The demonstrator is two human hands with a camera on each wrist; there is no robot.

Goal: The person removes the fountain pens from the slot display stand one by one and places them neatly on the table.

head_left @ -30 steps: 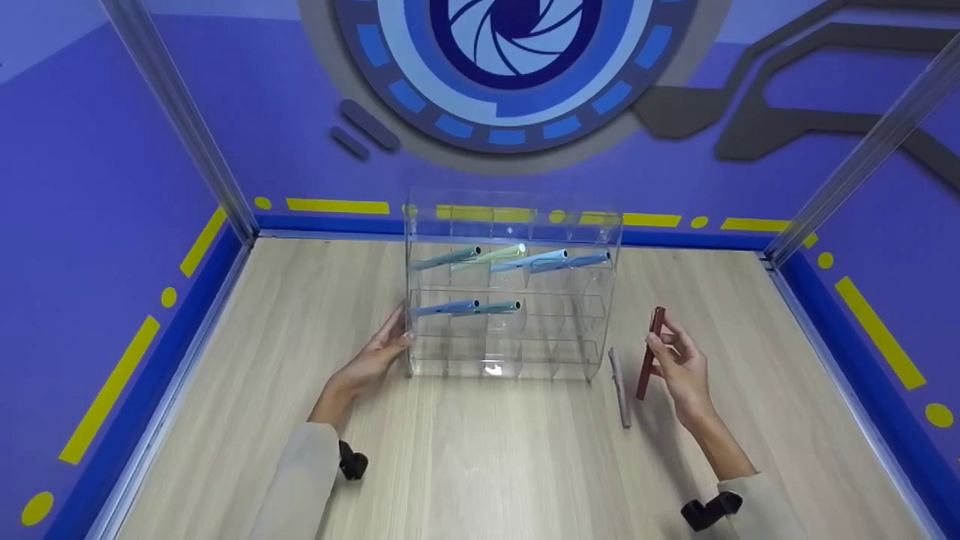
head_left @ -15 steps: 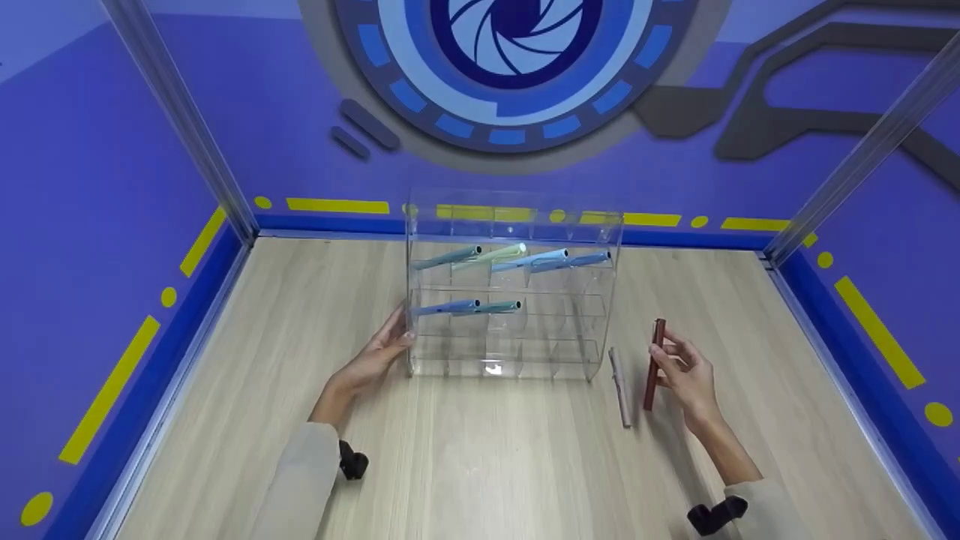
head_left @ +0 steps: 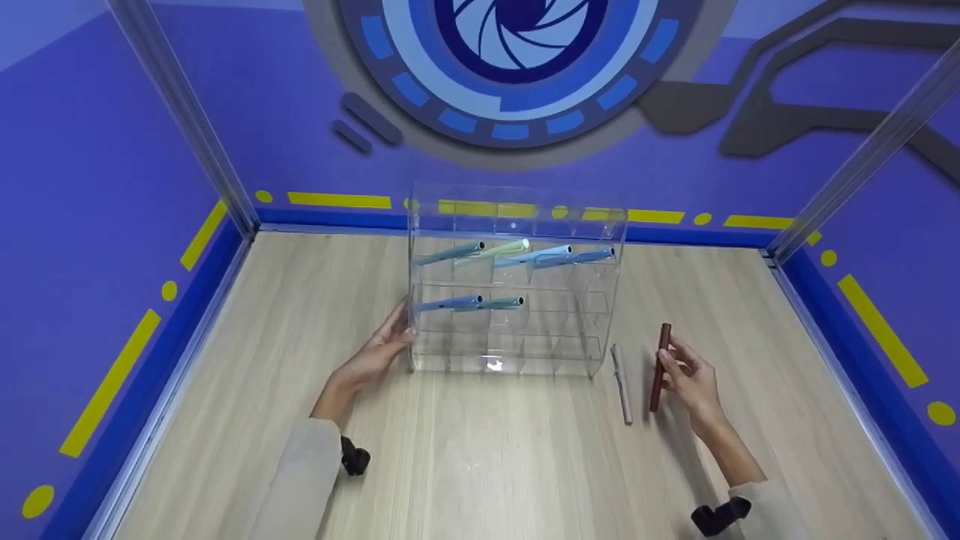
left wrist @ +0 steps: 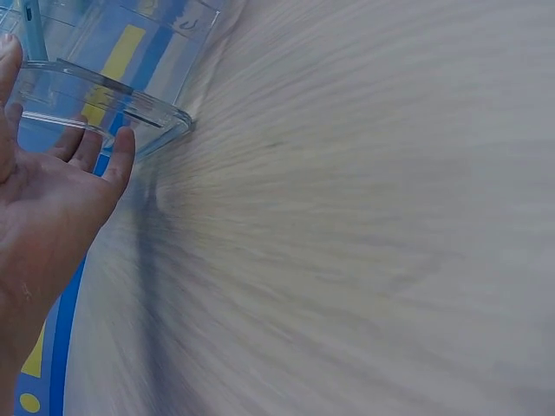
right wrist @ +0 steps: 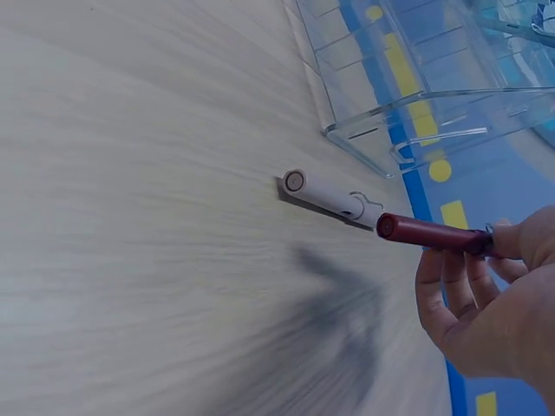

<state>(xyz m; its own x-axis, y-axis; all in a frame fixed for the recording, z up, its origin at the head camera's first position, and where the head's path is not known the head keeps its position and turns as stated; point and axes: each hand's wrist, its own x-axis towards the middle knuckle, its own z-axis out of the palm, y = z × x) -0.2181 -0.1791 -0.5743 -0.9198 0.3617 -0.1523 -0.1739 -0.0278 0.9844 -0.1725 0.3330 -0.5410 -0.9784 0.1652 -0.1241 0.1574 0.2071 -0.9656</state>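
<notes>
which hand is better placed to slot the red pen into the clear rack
Right. The right hand already grips the red pen beside the rack. The left hand rests flat against the rack's left side, likely steadying it, and holds nothing.

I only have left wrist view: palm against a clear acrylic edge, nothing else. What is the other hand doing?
Observer: The right hand holds a dark red pen, beside the clear acrylic pen rack.
Operator: Any pens loose on the table?
Observer: One, a pale beige pen, lying on the wooden table between rack and red pen.
Operator: Rack loaded?
Observer: Partly: four bluish and green pens in the top row, two in the middle row; the bottom row looks empty.
</notes>
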